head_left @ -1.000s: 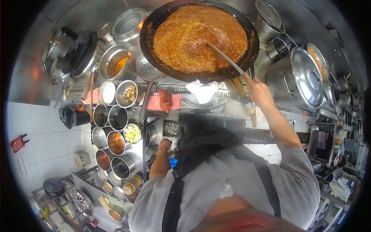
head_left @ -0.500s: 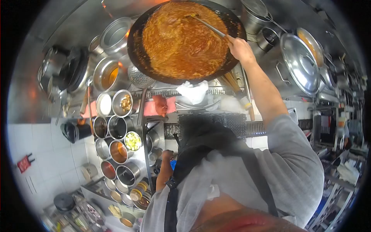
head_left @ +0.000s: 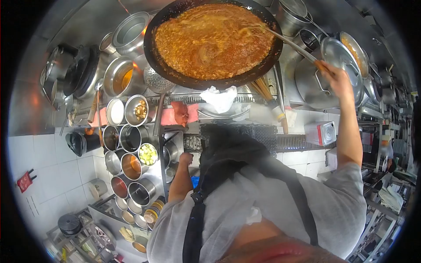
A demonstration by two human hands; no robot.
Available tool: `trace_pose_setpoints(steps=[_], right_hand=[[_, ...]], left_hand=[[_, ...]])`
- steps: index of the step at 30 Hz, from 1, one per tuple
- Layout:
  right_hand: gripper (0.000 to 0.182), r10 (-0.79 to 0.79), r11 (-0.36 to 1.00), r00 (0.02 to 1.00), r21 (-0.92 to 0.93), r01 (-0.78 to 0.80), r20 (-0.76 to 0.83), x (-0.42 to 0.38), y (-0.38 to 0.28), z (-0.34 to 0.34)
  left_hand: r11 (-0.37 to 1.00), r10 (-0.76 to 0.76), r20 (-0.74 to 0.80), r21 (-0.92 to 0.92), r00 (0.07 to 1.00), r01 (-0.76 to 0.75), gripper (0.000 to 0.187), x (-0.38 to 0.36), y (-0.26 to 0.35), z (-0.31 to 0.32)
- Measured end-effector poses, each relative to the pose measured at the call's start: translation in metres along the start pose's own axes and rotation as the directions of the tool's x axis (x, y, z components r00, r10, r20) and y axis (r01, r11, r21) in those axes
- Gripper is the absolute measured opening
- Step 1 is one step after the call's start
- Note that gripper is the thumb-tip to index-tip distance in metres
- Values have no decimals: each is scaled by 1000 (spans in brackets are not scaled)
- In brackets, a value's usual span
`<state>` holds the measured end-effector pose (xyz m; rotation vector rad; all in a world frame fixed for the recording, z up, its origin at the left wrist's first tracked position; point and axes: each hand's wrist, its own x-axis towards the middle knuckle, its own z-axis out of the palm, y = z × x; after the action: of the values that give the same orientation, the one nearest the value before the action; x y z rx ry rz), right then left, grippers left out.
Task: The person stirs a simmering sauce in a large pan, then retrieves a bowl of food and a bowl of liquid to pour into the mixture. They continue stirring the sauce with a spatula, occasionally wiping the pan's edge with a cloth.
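Note:
At the top of the head view a large black wok (head_left: 151,57) holds a reddish-orange, oily sauce (head_left: 215,41). My right hand (head_left: 337,79) is closed around the wooden handle of a long metal ladle (head_left: 298,47), over a big lidded pot at the right. The ladle's far end dips into the sauce near the wok's right edge. Low on the left, my left hand (head_left: 186,158) hangs beside the rack of containers, curled, and whether it holds anything is hidden. A white cloth (head_left: 219,99) lies just below the wok's near rim.
Left of the wok stand a steel pot with orange liquid (head_left: 118,76), a perforated skimmer (head_left: 158,80) and several metal containers, one with chopped green pieces (head_left: 148,154). A bamboo brush (head_left: 265,94) lies below the wok. Right are a large pot (head_left: 309,83) and lids.
My right hand has moved right and slightly down, drawing the ladle from the wok's upper middle to its right edge. The sauce has shifted. My left hand appears a little higher.

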<state>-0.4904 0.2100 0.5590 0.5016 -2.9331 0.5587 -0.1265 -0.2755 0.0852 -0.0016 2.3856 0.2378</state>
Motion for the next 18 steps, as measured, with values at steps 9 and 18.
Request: trace_pose_setpoints(steps=[9,18], right_hand=[[38,-98,995,987,-3,99,127,-62,-43,-8],[38,-235,970,971,-60,237,43,-53,-71,99]], left_hand=[[981,123,-75,163,990,-109,18,24,11,-7],[998,-62,134,39,989,58,18,1,-1,32]])
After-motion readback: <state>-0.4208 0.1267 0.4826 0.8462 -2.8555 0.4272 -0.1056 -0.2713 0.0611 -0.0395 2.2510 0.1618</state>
